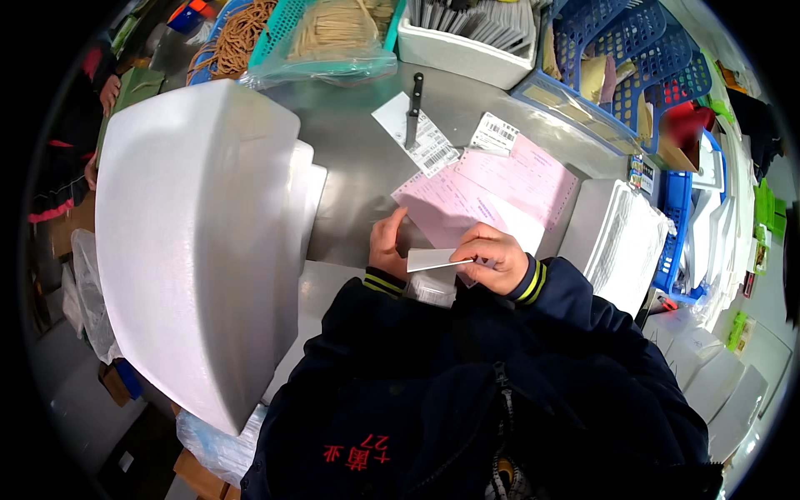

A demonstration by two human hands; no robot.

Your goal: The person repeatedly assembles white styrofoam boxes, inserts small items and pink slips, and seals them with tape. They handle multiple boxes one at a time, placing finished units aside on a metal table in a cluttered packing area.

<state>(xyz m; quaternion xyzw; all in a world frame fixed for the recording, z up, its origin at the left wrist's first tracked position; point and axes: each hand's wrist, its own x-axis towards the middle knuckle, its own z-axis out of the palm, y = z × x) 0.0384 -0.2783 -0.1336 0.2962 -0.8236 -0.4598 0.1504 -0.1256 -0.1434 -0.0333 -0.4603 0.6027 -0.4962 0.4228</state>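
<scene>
right hand (pixel 492 258): closed in a narrow pinch on the right end of a white card (pixel 432 260), held at the near side of the pink forms (pixel 525 179). left hand (pixel 387 244): curled by the card's left end; whether it grips anything cannot be told. knife (pixel 415 104): on a white label (pixel 435 152), beyond the pink forms. white foam box (pixel 196 233): left of the pink forms.

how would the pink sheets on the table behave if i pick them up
Likely floppy: the pink sheets look thin and lie flat. They may slide apart, as they overlap on the smooth metal table. Their hole-punched edges might tear easily.
</scene>
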